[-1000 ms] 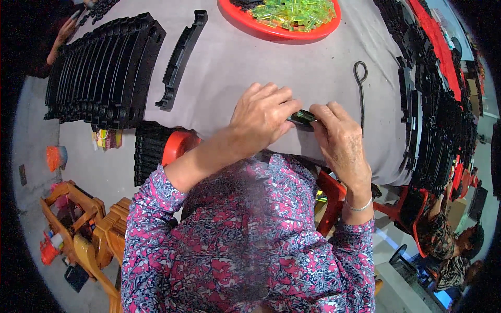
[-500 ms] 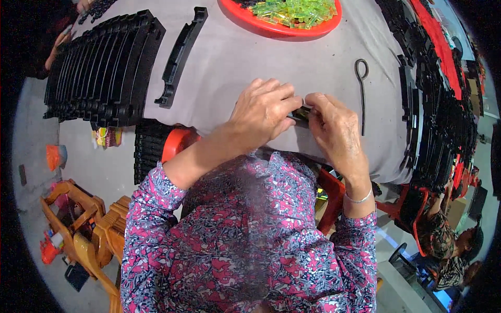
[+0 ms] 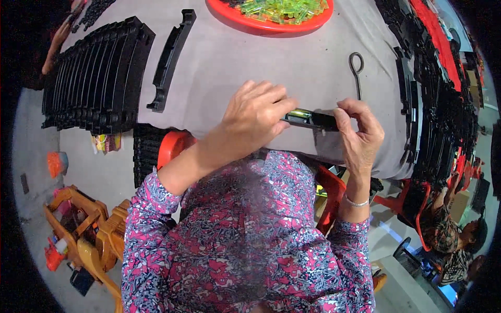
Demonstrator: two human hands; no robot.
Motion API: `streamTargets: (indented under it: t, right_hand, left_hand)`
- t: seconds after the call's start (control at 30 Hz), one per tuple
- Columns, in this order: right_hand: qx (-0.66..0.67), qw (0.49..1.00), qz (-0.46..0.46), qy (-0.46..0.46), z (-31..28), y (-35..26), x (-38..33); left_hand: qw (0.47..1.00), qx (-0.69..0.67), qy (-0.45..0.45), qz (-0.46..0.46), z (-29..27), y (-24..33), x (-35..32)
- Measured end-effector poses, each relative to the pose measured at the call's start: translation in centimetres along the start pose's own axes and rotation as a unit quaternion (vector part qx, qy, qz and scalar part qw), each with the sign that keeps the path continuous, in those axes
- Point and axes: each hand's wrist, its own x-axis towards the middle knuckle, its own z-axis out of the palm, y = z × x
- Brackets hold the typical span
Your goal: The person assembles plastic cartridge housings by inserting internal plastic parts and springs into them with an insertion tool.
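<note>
My left hand (image 3: 253,112) grips the left end of a black plastic spirit level body (image 3: 324,121) above the near edge of the cloth. A shiny yellow-green vial (image 3: 300,113) shows in the body beside my left fingertips. At the other end, the thumb and forefinger of my right hand (image 3: 361,136) are closed on the black body. Beyond my right hand lies a metal rod with a looped end (image 3: 357,63), its lower part hidden behind the hand. A loose black level body (image 3: 171,62) rests farther left.
A red tray (image 3: 271,25) of yellow-green vials (image 3: 284,9) sits at the far side of the grey cloth (image 3: 250,60). Black bodies stand in a row (image 3: 96,73) at left; more black parts (image 3: 438,99) pile up at right. Another person's hand (image 3: 61,34) is at far left.
My right hand has moved right, and more of the black level body and its vial now shows between my hands. The view has shifted slightly, so the tray and rod appear farther left.
</note>
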Motion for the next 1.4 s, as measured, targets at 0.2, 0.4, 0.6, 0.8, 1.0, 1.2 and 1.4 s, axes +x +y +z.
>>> streamTargets:
  t: [0.2, 0.4, 0.6, 0.8, 1.0, 1.2, 1.4]
  right_hand:
    - [-0.062, 0.997, -0.018, -0.041, -0.7, -0.2, -1.2]
    - [-0.188, 0.969, -0.108, -0.121, 0.8, -0.8, -2.1]
    - [-0.252, 0.952, -0.116, -0.127, 1.7, -0.6, -2.8]
    - [-0.249, 0.955, -0.121, -0.103, 2.1, -0.8, -2.9]
    - [-0.248, 0.945, -0.168, -0.129, 2.5, -1.6, -2.6]
    - [-0.231, 0.951, -0.146, -0.143, 3.7, -2.2, -2.3]
    - [-0.225, 0.959, -0.103, -0.138, 4.0, -2.5, -2.5]
  left_hand:
    - [0.999, -0.018, 0.027, 0.003, -0.1, 0.4, 0.4]
    - [0.999, -0.012, 0.034, 0.001, 0.1, 0.3, 0.2]
    - [1.000, -0.013, 0.018, 0.002, 0.2, 0.1, 0.3]
    - [1.000, -0.005, 0.023, 0.004, 0.4, 0.1, 0.3]
    - [0.999, -0.014, 0.028, 0.010, 0.5, 0.0, 0.2]
    - [0.999, -0.024, 0.037, 0.004, 0.5, -0.1, 0.3]
    - [1.000, -0.012, 0.021, 0.019, 0.3, -0.3, 0.3]
